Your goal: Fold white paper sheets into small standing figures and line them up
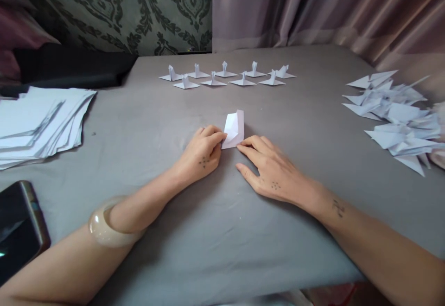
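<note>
A small folded piece of white paper [232, 127] lies near the middle of the grey cloth-covered table, with creases and a raised flap along its right side. My left hand [203, 150] pinches its lower left edge between thumb and fingers. At the lower right corner, the fingertips of my right hand [271, 169] touch the paper; the thumb is held apart from the fingers, below the sheet. A pale bangle [104, 227] circles my left forearm.
Several folded paper figures [242, 79] stand in two rows at the back. More folded paper pieces [403, 118] are heaped at the right. At the left are a stack of white sheets [45, 125], black cloth [73, 67] and a phone [21, 229]. Curtains [257, 9] hang behind.
</note>
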### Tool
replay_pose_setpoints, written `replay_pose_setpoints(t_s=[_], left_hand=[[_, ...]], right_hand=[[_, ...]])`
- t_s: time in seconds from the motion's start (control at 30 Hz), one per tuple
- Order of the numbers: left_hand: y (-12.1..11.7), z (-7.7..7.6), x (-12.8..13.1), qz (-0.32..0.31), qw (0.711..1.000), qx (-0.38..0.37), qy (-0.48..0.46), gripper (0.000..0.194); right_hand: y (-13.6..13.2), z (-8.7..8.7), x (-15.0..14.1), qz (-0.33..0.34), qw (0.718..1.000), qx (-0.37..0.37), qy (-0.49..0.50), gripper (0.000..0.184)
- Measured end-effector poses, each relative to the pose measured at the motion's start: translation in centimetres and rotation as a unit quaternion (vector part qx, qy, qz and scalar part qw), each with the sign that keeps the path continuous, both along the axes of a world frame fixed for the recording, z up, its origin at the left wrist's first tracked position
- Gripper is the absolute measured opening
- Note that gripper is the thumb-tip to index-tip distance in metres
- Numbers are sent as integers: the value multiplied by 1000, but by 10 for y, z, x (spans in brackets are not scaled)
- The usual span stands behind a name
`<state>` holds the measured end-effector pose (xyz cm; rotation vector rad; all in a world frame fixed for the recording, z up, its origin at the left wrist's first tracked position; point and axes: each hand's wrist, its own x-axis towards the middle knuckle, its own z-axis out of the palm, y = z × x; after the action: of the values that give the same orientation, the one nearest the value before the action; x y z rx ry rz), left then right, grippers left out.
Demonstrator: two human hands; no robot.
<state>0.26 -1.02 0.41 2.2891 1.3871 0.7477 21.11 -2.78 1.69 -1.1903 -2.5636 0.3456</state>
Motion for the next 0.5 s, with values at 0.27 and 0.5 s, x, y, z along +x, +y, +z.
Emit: replay_pose_setpoints(t_s=[0.27, 0.5], left_hand=[[4, 2, -3, 2, 1000, -16, 25, 35], [4, 2, -1, -3, 1000, -14, 17, 29]], right_hand=[[5, -1, 16, -78, 997, -7, 21, 24], [6, -9, 10, -202, 965, -58, 155, 44]])
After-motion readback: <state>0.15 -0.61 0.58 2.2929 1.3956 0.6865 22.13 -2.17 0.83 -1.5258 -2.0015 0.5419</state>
